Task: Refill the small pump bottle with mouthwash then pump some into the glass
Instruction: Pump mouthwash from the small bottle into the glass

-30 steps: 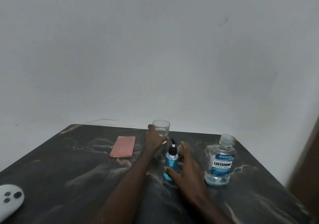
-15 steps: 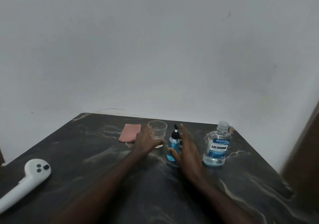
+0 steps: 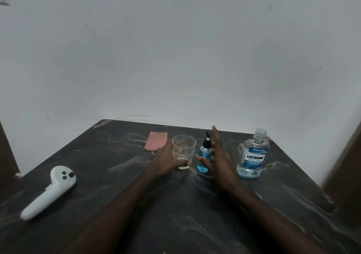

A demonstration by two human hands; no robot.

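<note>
Pump bottle (image 3: pixel 204 156), small and blue, stands upright on the dark table (image 3: pixel 117 175), just to the right of the glass (image 3: pixel 184 150) that the left hand (image 3: pixel 168 162) grasps with fingers curled round its wall. In the head view, the only view, the right hand (image 3: pixel 218 160) is on the other side of the pump bottle. Its fingers are straight and spread, and its thumb lies across the lower front of the bottle, so this hand is released and not closed. I cannot tell if the thumb really presses.

One second ago the glass stood farther back, behind the pump bottle. Now the left hand has brought it forward, close beside the nozzle.

The pump bottle looks full of blue liquid, and the mouthwash bottle (image 3: pixel 253 156), right of the open hand, is capped. I judge the refill is finished and the pumping step is being prepared.

Left of the grip lie a pink cloth (image 3: pixel 156 141) and, nearer, a white controller (image 3: pixel 52 191).
</note>
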